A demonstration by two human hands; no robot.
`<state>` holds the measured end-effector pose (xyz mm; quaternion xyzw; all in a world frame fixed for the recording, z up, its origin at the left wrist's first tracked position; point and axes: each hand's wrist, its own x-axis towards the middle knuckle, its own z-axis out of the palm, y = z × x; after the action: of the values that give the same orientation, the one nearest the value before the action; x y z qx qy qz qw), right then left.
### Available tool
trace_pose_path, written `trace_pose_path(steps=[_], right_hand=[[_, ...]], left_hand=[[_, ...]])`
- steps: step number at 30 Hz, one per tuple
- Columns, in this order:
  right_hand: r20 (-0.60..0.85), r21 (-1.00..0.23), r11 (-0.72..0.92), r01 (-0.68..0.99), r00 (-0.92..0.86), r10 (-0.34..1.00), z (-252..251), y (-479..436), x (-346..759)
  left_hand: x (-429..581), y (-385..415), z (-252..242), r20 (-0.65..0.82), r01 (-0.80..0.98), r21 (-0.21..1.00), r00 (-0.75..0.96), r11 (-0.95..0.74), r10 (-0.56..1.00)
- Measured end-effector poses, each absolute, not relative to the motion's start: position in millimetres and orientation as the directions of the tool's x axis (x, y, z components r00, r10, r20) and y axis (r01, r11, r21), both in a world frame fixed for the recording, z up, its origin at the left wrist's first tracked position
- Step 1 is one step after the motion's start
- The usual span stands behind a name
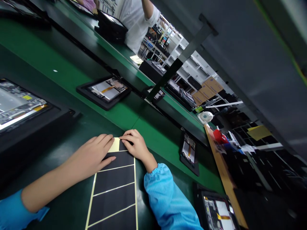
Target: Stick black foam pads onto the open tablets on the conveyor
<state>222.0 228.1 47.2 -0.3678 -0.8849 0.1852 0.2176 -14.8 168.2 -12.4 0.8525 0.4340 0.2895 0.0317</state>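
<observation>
L hand [92, 156] lies flat, palm down, fingers stretched out & close together, gripping nothing. Its tips rest on the bare pale-yellow backing patch [115, 145], thumb on a black pad. R hand [136, 146] is just beside it at 3 o'clock, fingers curled, tips pressed on the top black pad's edge; can't tell if they pinch anything.

Both hands sit on the top end of the pale-yellow sheet of black rectangular stick-on pads [115, 191]. It lies on the dark-green bench top [72, 204] at 6 o'clock in view, running from the bottom edge up to the hands.

Around the hands:
- 12 o'clock, well apart: opened tablet in a black tray [105, 91] on the green belt [72, 73].
- 9 o'clock: bigger opened tablet w/ circuit boards showing [19, 105].
- 3 o'clock: small opened device w/ orange flex strip [189, 150].
- 4 o'clock: another tablet in a tray [217, 210].
- 2 o'clock, far: small white fan [205, 117] & brown cardboard boxes [211, 88].
- Top: co-worker in a white shirt [134, 22].
</observation>
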Motion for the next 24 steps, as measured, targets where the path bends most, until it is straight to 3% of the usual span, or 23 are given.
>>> trace_pose_path(steps=[11, 18, 24], right_hand=[[0.215, -0.441, 0.687, 0.578, -0.675, 0.706, 57.2, 227.7, 217.0], [0.298, -0.439, 0.688, 0.578, -0.629, 0.718, 83.8, 199.3, 229.4], [0.371, -0.422, 0.694, 0.583, -0.588, 0.719, 135.0, 159.3, 236.5]], left_hand=[[-14.5, 167.5, 0.6, 0.553, 0.713, 0.195, 0.488, -0.674, 0.675], [-13.6, 169.2, -0.5, 0.563, 0.726, 0.124, 0.510, -0.677, 0.650], [-8.3, 172.8, 16.8, 0.422, 0.762, 0.044, 0.572, -0.646, 0.704]])
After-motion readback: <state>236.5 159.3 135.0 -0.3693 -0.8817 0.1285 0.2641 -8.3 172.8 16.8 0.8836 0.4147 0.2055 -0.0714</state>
